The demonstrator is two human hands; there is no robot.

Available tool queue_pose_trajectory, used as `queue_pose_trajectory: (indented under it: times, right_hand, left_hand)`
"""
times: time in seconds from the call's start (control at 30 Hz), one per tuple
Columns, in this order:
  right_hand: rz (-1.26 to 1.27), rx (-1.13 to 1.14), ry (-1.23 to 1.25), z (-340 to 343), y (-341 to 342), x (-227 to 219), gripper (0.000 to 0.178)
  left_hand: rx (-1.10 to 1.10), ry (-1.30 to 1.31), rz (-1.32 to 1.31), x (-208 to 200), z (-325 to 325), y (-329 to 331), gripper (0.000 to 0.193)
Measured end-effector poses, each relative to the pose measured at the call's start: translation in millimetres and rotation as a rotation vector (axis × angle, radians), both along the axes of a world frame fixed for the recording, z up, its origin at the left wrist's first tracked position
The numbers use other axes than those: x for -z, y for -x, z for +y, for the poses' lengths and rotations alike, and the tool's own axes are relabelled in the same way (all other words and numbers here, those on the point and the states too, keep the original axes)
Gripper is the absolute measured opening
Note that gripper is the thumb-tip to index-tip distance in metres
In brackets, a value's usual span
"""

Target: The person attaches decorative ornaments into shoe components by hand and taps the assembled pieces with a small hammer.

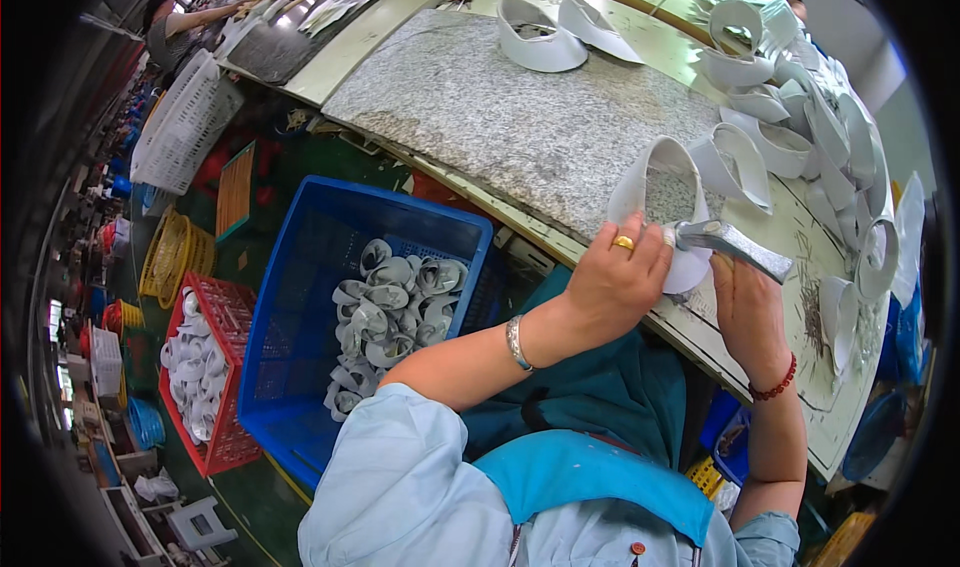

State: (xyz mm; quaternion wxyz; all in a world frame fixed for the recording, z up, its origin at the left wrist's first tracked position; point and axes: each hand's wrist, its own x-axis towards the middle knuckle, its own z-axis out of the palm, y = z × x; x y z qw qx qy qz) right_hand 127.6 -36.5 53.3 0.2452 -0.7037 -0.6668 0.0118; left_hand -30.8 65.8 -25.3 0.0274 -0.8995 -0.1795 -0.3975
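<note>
My left hand [622, 275], with a ring and a bracelet, is closed on the near edge of a white shoe upper [652, 167]. The upper stands as a curved loop at the front edge of the worktable. In my right hand [745, 312] is a silver hammer [735, 245]; its round face lies against the upper beside my left fingertips. The hammer's handle is mostly hidden by my right hand. Just behind stands another white upper [732, 167]. Two more, a left one [540, 37] and a right one [598, 29], sit at the far side of the grey speckled slab [480, 107].
Many white uppers [840, 127] are heaped along the table's right side. Small nails [812, 312] lie scattered near its right edge. Left of me stand a blue crate [268, 317] and a red crate [232, 387], both holding white pieces. Another person [180, 32] works far left.
</note>
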Motion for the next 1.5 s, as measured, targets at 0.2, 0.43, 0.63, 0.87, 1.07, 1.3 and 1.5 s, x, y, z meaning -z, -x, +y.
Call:
queue_pose_trajectory:
  times: [0.2,0.43,0.63,0.87,1.07,1.3,1.5]
  right_hand:
    - [0.035,0.076,0.025,-5.2,-12.1,1.1,0.02]
    - [-0.313,-0.105,-0.08,-0.4,-28.9,2.7,0.017]
    - [-0.269,-0.128,-0.062,2.5,-11.4,-4.4,0.021]
    - [-0.329,-0.045,-0.173,9.9,-21.5,-19.3,0.019]
    - [-0.245,-0.165,-0.025,13.9,-14.7,0.1,0.018]
    - [-0.006,-0.1,-0.011,10.7,-3.9,-2.0,0.02]
    - [-0.268,-0.104,-0.001,-18.6,-26.9,-20.2,0.014]
  left_hand:
    - [-0.001,-0.091,0.121,-7.5,4.3,0.3,0.031]
    - [0.026,-0.014,0.285,-24.6,12.1,-4.4,0.026]
    - [0.074,0.102,-0.134,-4.5,10.8,1.0,0.025]
    - [0.095,0.121,-0.134,-4.4,12.7,2.2,0.026]
    - [0.057,0.167,-0.175,-6.6,14.8,4.0,0.039]
    - [0.139,0.223,-0.14,-7.1,21.7,1.3,0.05]
    - [0.096,0.001,0.071,-27.2,47.6,4.7,0.045]
